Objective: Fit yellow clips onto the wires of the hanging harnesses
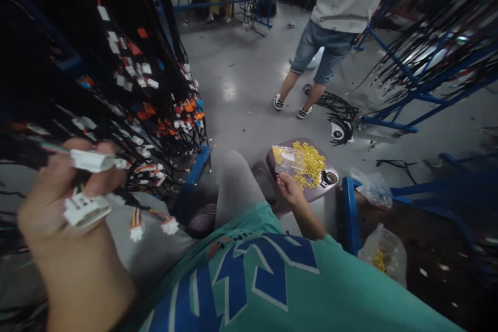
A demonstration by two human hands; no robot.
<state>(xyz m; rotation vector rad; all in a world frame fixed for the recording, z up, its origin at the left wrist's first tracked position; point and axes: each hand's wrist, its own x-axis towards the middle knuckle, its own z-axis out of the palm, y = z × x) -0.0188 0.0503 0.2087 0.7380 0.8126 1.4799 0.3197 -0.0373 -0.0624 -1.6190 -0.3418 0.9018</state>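
My left hand (64, 194) is raised at the left, closed around wire-harness connectors. One white connector (91, 161) lies across its fingertips, and a second white connector (87, 211) with coloured wires sits lower, by the palm. Smaller white plugs (136, 225) on short wires hang over my left leg. My right hand (290, 189) is at the near edge of a purple stool (303, 141), fingers curled together beside a clear plastic bag (290, 158). What its fingertips pinch, if anything, is too small to tell. Small yellow plastic pieces (313, 163) lie heaped beside the bag.
Dense hanging black cables with white and orange connectors (187, 109) fill the left side. A black tape roll (330, 178) rests on the stool. A person (330, 36) stands ahead near cable coils. Blue racks (397, 119) and a plastic bag (385, 254) are at the right.
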